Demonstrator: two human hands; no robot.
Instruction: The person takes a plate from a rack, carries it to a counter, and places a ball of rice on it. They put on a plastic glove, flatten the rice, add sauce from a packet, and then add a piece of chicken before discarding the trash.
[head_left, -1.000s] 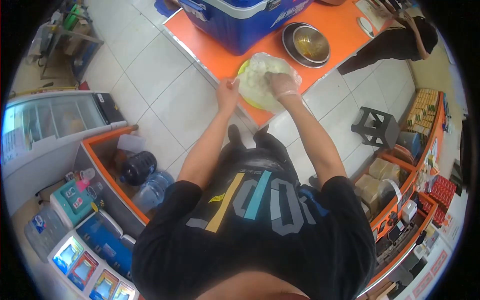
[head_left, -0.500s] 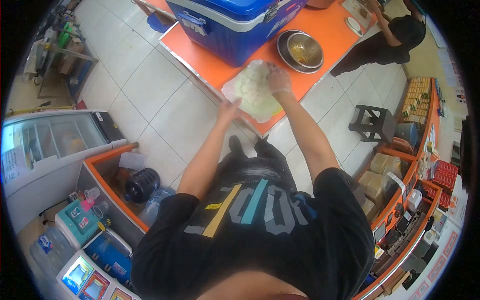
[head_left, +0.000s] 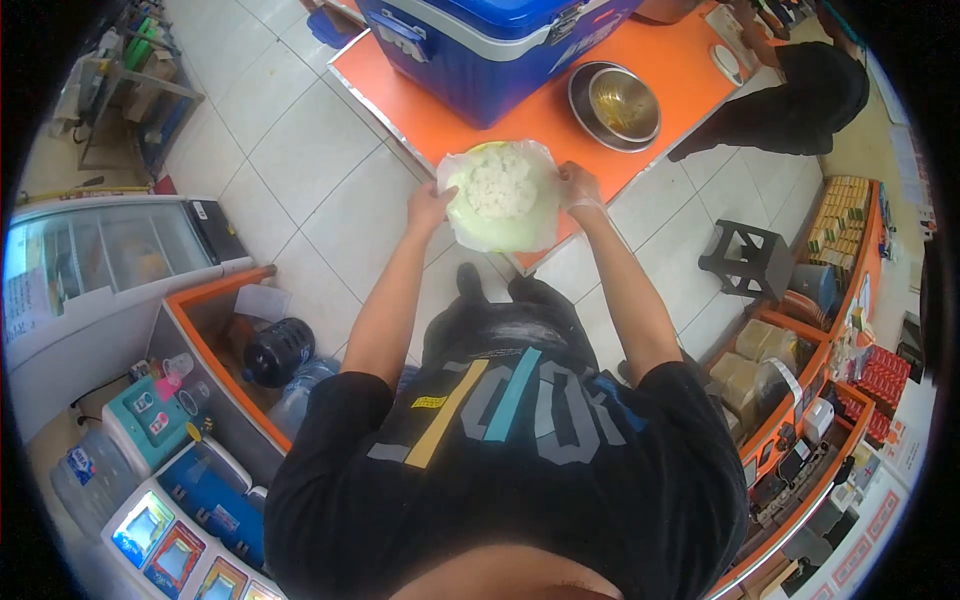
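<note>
A round plate or tray lined with a pale translucent sheet [head_left: 524, 228] is at the corner of the orange table [head_left: 420, 110]. White crumbly food [head_left: 501, 186] lies heaped on the sheet. My left hand [head_left: 430, 206] pinches the sheet's left edge. At the right edge my right hand [head_left: 581, 188], in a clear plastic glove, has its fingers closed on the same sheet. Beyond the right hand, a steel bowl [head_left: 622, 104] with yellowish residue rests in a wider dark dish.
A blue cooler box [head_left: 470, 70] stands behind the food on the table. Another person [head_left: 810, 90] is at the table's far right. A black stool [head_left: 746, 258] stands on the tiles to the right. At left are a glass-topped freezer [head_left: 110, 260] and water bottles.
Both hands have moved apart to opposite sides of the sheet. The right hand has left the food's upper right edge, and the sheet now lies more spread out, with the heap fully visible.
</note>
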